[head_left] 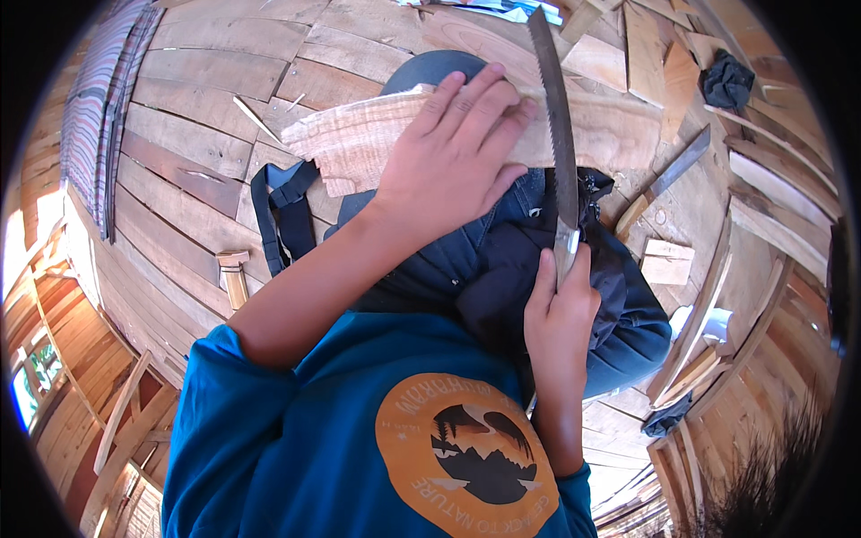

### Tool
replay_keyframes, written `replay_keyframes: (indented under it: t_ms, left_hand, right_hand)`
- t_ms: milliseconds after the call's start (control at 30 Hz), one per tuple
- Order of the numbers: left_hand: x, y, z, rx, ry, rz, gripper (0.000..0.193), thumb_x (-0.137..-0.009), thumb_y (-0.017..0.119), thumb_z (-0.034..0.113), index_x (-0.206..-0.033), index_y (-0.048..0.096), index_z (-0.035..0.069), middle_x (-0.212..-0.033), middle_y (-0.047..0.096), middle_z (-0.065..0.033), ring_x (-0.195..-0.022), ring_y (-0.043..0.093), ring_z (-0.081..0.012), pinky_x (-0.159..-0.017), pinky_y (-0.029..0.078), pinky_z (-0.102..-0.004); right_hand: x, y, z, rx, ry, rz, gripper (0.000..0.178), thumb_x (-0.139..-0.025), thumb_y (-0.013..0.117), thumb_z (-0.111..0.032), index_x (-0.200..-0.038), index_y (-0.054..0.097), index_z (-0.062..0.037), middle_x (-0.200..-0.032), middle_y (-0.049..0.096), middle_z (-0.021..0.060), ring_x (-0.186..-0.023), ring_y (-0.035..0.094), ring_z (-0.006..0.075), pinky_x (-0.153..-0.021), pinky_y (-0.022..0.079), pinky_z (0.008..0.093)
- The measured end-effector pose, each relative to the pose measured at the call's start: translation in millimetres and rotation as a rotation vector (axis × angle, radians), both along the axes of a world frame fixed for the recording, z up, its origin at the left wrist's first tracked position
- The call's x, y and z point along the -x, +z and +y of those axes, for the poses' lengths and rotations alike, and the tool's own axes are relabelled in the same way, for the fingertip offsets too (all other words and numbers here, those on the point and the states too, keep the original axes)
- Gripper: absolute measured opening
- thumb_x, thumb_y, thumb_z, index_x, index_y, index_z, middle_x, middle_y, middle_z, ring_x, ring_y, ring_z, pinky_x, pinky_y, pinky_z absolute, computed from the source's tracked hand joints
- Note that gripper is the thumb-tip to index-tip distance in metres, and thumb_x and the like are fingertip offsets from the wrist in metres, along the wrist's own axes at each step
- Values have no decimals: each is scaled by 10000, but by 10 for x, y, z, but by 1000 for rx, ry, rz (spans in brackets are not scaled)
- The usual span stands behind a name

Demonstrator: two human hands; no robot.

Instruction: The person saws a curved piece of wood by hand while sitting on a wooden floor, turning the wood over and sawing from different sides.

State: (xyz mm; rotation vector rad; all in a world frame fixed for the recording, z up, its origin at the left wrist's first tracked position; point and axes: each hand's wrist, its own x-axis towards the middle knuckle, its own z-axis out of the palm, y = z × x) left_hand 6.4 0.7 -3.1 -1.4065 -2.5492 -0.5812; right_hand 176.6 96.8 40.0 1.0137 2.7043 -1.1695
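A long, pale wooden board (610, 130) with a rough left end lies crosswise over my legs. My left hand (462, 148) rests flat on top of it, fingers stretched out and slightly spread. In my right hand (563, 300) is the handle of a hand saw (558, 125), its long toothed blade pointing away from me. The blade passes over the board, just right of my left fingertips. Whether its teeth touch the wood I cannot tell. My right fingers wrap round the handle and hide most of it.
A machete (668, 179) with a wooden handle lies on the plank floor (193, 112) to the right. A small wood block (666, 262) is near it. At the left are a wooden mallet-like piece (233, 278), a dark strap (285, 215) and a striped cloth (103, 108). Offcuts (646, 54) lie far right.
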Motion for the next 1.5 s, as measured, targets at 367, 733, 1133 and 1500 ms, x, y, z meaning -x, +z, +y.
replay_keyframes:
  t_ms: [367, 733, 1133, 1500]
  left_hand:
    - [18, 79, 4, 24, -20, 45, 526, -844, 678, 337, -1289, 544, 92, -1272, 495, -85, -1334, 428, -266, -1127, 310, -430]
    - [3, 49, 28, 56, -10, 57, 527, -863, 664, 362, -1299, 539, 94, -1274, 490, -94, -1355, 412, -269, -1136, 289, -433]
    - [38, 19, 79, 76, 11, 82, 505, -859, 653, 359, -1277, 554, 93, -1271, 495, -89, -1347, 414, -265, -1136, 287, -431]
    - [6, 27, 76, 38, 3, 96, 504, -865, 646, 360, -1278, 551, 87, -1274, 489, -92, -1347, 409, -269, -1143, 282, -436]
  right_hand:
    - [-256, -57, 32, -17, 22, 126, 154, -965, 570, -118, -995, 493, 13, -610, 555, 264, -621, 618, 449, -459, 429, 498]
    - [-439, -8, -34, 55, -48, 91, 157, -967, 559, -116, -1023, 506, 21, -619, 562, 263, -609, 627, 437, -466, 440, 500]
    - [-376, -21, 25, 65, -33, 97, 199, -964, 569, -114, -1062, 513, 50, -612, 565, 263, -614, 628, 440, -485, 458, 490]
    - [-293, -14, 47, 49, -22, 49, 178, -960, 580, -117, -1055, 529, 24, -606, 563, 249, -610, 631, 433, -470, 458, 472]
